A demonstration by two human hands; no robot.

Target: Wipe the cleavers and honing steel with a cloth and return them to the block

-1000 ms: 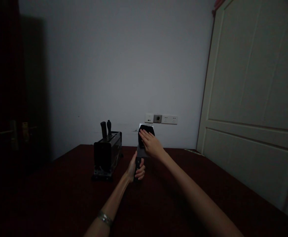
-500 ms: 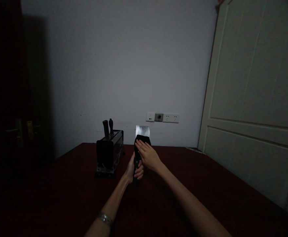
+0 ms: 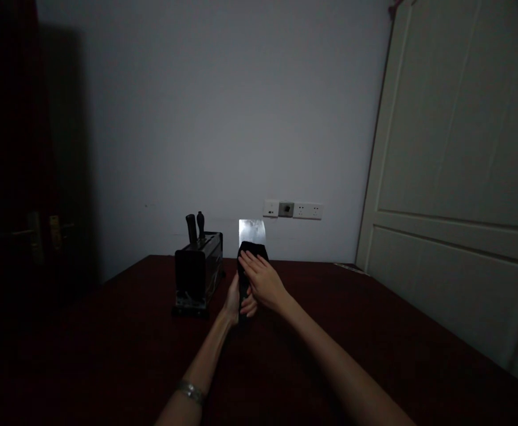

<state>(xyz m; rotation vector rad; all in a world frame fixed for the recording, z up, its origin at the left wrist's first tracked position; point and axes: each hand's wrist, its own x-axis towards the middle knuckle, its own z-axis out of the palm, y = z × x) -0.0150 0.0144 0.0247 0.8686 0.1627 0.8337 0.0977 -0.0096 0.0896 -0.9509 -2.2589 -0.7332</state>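
My left hand [image 3: 233, 303] is wrapped round the dark handle of a kitchen cleaver [image 3: 252, 229], whose broad shiny blade points up and away from me. Over the lower part of the blade lies a black cloth [image 3: 253, 249]. My right hand [image 3: 263, 281] presses this cloth against the blade, its fingers held together and slanting up to the left. The cloth and fingers hide the middle of the cleaver. To the left, a dark knife block [image 3: 191, 278] stands on the table with two black-handled tools [image 3: 191, 229] upright in it.
The dark red table [image 3: 321, 331] reaches back to a pale wall with sockets [image 3: 306, 210]. A flat, pale-edged item [image 3: 350, 268] lies at the table's far right corner. A light panelled door [image 3: 454, 177] stands at right; the left side is very dark.
The cleaver has shifted slightly left and up with both hands. A little more of its bright blade shows above the cloth. The knife block stays in place.
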